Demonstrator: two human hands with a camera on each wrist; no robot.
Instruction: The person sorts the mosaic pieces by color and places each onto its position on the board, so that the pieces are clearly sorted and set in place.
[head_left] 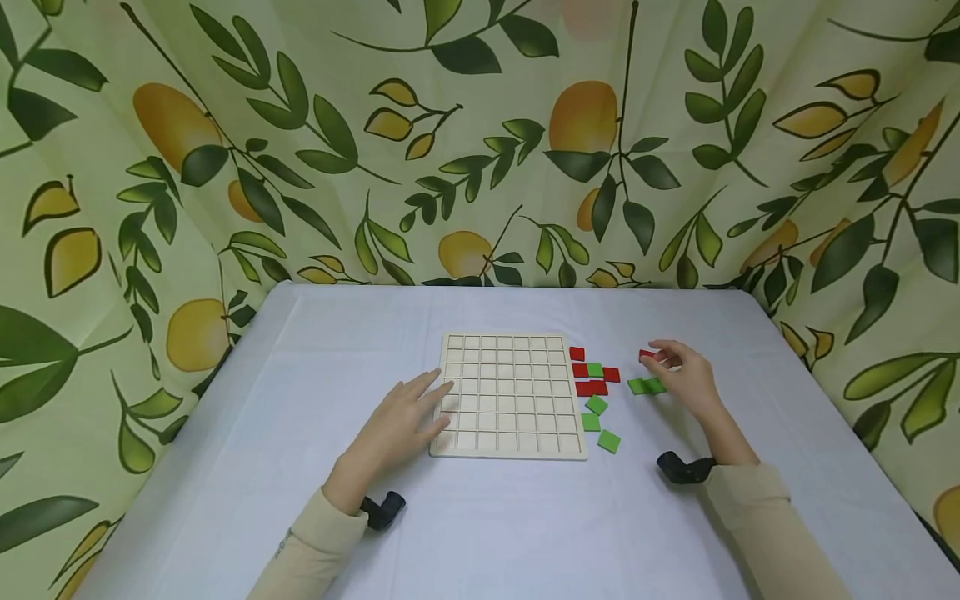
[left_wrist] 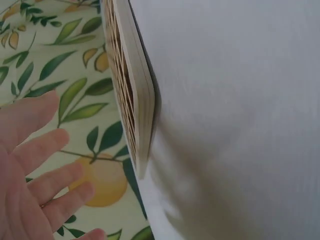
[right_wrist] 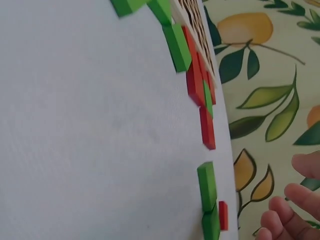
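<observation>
A pale wooden grid board [head_left: 510, 398] with square recesses lies flat on the white-covered table. My left hand [head_left: 400, 417] is spread at the board's left edge, holding nothing; in the left wrist view its fingers [left_wrist: 55, 185] are apart. Over on the right, my right hand [head_left: 684, 377] hovers with loosely bent fingers beside a red square tile [head_left: 646, 356]. The right wrist view shows that red tile [right_wrist: 223, 216] standing apart from the fingers [right_wrist: 285, 212]. Two green tiles [head_left: 639, 386] lie just in front of it, partly under the hand in the head view.
Several red tiles [head_left: 583, 388] and green tiles [head_left: 608, 442] lie scattered along the board's right side, some touching. A black wrist device [head_left: 684, 468] is strapped on each arm. Behind the table [head_left: 360, 325] hangs a fruit-and-leaf patterned curtain [head_left: 480, 167].
</observation>
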